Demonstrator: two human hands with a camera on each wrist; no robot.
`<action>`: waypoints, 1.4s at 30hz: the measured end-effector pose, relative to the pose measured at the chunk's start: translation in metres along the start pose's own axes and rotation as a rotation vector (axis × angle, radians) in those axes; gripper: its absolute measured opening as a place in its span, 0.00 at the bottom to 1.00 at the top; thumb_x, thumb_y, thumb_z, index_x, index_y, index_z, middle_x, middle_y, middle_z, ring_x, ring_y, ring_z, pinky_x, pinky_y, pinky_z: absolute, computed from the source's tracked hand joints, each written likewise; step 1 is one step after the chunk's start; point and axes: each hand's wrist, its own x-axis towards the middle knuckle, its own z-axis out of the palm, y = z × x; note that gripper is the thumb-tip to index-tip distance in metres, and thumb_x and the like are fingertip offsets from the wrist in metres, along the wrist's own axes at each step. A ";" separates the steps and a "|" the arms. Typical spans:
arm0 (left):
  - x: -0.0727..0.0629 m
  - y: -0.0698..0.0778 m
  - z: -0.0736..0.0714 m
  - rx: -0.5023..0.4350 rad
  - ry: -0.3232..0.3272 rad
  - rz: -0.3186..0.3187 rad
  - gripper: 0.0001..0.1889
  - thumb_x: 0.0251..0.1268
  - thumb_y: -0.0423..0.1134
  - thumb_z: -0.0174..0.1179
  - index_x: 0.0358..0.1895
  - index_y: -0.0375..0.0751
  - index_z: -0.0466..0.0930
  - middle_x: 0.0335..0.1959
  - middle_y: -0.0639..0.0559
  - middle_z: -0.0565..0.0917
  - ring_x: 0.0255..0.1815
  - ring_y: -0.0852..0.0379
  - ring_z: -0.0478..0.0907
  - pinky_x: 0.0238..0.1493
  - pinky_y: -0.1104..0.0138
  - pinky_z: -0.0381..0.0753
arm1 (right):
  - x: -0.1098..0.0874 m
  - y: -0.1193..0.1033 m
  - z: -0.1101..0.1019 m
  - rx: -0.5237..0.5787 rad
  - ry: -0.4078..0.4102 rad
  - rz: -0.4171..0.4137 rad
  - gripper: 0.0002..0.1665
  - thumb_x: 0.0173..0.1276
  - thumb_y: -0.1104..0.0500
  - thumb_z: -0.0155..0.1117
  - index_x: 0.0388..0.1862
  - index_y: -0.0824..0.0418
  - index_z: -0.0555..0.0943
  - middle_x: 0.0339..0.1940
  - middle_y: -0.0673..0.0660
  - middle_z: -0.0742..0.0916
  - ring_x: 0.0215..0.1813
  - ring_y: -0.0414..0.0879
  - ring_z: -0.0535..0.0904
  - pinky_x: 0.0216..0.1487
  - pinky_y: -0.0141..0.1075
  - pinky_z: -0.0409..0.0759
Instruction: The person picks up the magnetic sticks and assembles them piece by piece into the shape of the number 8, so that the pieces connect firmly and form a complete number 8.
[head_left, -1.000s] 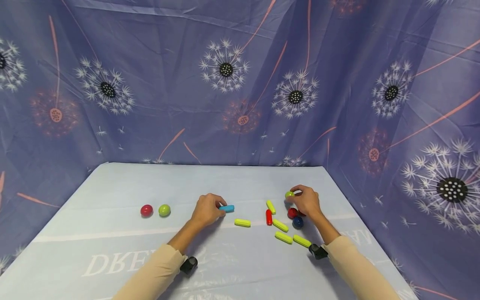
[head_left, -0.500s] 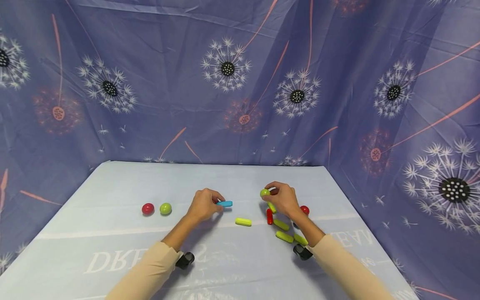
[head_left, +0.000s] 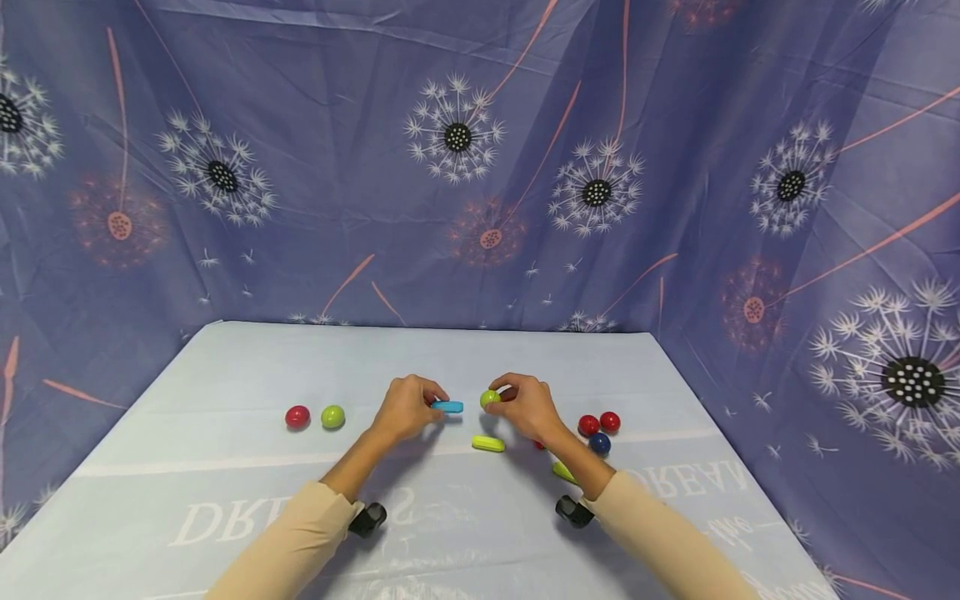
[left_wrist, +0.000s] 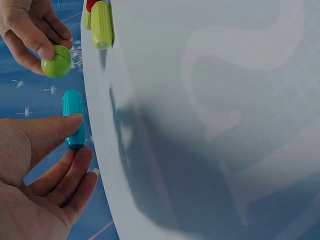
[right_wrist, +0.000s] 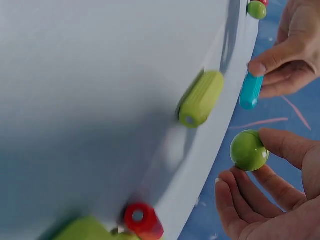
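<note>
The left hand [head_left: 407, 408] is pinching a blue ribbed rod [head_left: 448, 407] between thumb and fingers, near one end, so that the free end is pointing toward a glossy green ball [head_left: 490, 400]. The right hand [head_left: 528, 408] is gripping that ball by thumb and fingertips, leaving the side facing the rod mostly bare. Rod and ball are hanging just above the worktop [head_left: 525, 350], near each other yet apart.

Both pieces are looking like small, hard plastic: probably light, stiff and unlikely to be giving under a pinch. The rod's lengthwise ribs should be offering the fingers some bite, so its side near the far end is making a sound hold. The ball is shining and smooth, probably the more slippery one; opposed contact across its widest part should be serving best. A yellow-green rod [head_left: 488, 444] is lying below them, showing a pale disc [right_wrist: 190, 120] on its end.
</note>
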 end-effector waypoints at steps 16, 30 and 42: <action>0.001 0.004 -0.002 -0.012 -0.012 0.021 0.09 0.49 0.28 0.77 0.34 0.45 0.92 0.28 0.51 0.88 0.29 0.59 0.80 0.34 0.65 0.79 | 0.000 -0.006 0.014 0.014 -0.065 -0.002 0.16 0.59 0.54 0.78 0.46 0.53 0.88 0.38 0.54 0.92 0.40 0.46 0.88 0.43 0.43 0.83; -0.004 0.003 -0.007 -0.025 0.001 0.032 0.08 0.50 0.28 0.76 0.33 0.44 0.92 0.24 0.54 0.86 0.27 0.60 0.79 0.33 0.65 0.78 | 0.002 -0.014 0.023 -0.007 -0.087 -0.023 0.21 0.60 0.56 0.76 0.53 0.56 0.87 0.43 0.57 0.91 0.44 0.50 0.86 0.42 0.41 0.83; -0.003 -0.006 -0.005 -0.026 0.024 0.014 0.09 0.50 0.29 0.77 0.35 0.41 0.92 0.26 0.52 0.88 0.28 0.59 0.81 0.33 0.65 0.79 | 0.013 -0.014 0.034 -0.043 -0.093 -0.021 0.19 0.59 0.56 0.78 0.50 0.57 0.88 0.39 0.55 0.90 0.41 0.49 0.83 0.40 0.39 0.79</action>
